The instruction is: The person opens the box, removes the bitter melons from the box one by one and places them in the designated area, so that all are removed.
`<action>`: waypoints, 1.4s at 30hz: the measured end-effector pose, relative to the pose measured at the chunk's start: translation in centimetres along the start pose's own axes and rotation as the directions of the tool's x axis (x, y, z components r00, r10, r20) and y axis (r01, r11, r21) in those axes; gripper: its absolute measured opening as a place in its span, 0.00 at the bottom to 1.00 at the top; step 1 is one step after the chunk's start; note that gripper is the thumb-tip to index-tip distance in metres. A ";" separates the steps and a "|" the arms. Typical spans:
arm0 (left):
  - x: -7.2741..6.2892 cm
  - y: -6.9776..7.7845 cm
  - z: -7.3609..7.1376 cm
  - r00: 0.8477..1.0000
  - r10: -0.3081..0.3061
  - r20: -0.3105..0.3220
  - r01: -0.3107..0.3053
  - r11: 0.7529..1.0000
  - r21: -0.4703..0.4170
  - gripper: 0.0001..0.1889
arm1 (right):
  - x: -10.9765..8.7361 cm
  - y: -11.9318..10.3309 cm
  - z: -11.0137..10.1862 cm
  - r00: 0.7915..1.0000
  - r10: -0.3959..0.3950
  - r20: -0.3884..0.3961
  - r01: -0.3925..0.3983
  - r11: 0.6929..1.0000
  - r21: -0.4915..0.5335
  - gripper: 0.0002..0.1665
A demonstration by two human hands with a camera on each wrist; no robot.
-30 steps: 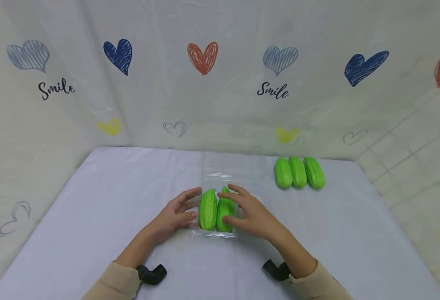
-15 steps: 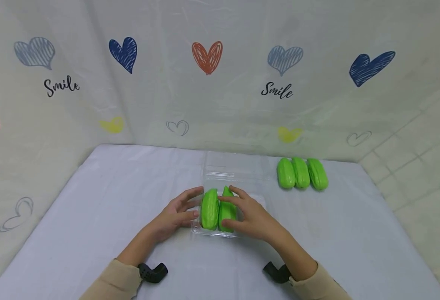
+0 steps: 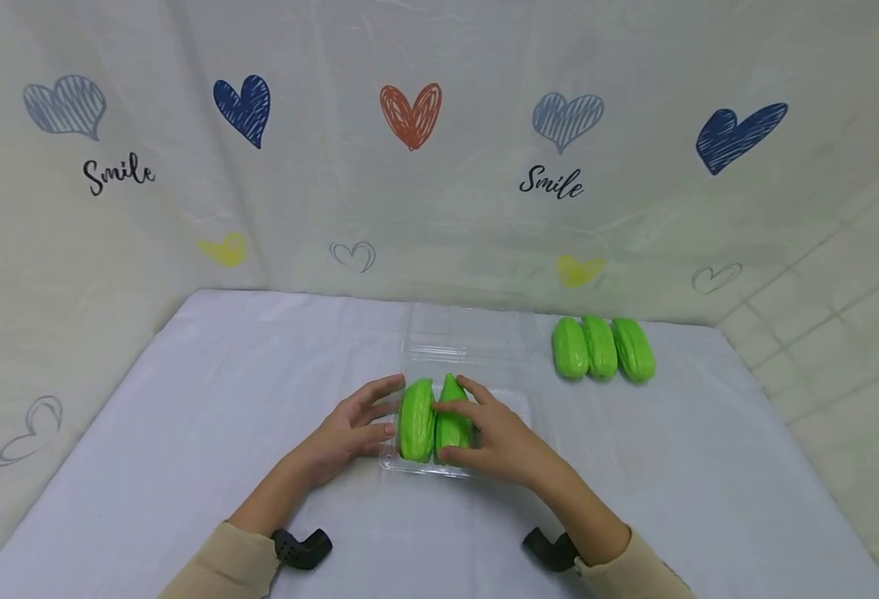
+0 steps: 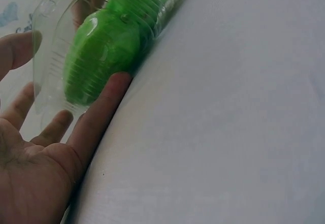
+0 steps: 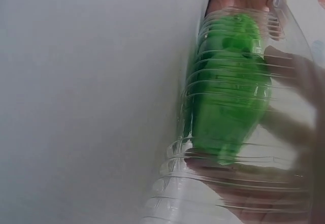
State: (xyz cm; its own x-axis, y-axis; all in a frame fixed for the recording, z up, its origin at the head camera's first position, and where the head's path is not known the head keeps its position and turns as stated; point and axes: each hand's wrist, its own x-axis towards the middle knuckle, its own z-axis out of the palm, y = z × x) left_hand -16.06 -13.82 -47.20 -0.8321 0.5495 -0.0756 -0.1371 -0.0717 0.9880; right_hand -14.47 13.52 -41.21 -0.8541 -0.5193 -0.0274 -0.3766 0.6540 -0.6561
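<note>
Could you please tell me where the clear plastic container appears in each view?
Head: the clear plastic container lies open just below the picture's centre, the left hand at its left side.
Left wrist: the container is at the upper left.
Right wrist: the container fills much of the right half.
Shared landmark: bright green pieces inside it.

Vegetables [image 3: 416, 421] bright green, all five alike; box [image 3: 420, 468] clear, ribbed. Tabletop [image 3: 259, 349] plain white; backdrop [image 3: 476, 50] off-white, printed with blue, red and yellow hearts [image 3: 411, 116], black "Smile" lettering [image 3: 119, 173]. Sleeves [image 3: 224, 561] beige, wrist cameras [image 3: 304, 551] black.
</note>
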 end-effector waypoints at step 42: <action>0.0 0.1 0.2 1.000 -0.006 -0.018 0.006 1.000 0.007 0.37 | -0.8 -0.3 -3.9 0.995 -0.028 -0.101 0.038 0.994 0.104 0.33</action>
State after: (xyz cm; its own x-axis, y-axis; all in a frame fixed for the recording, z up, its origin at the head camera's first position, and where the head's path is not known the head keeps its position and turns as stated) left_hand -16.02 -13.67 -47.07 -0.8409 0.5346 -0.0843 -0.1388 -0.0625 0.9884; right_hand -15.04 15.90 -38.12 -0.8752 -0.4792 0.0668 -0.3694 0.5727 -0.7318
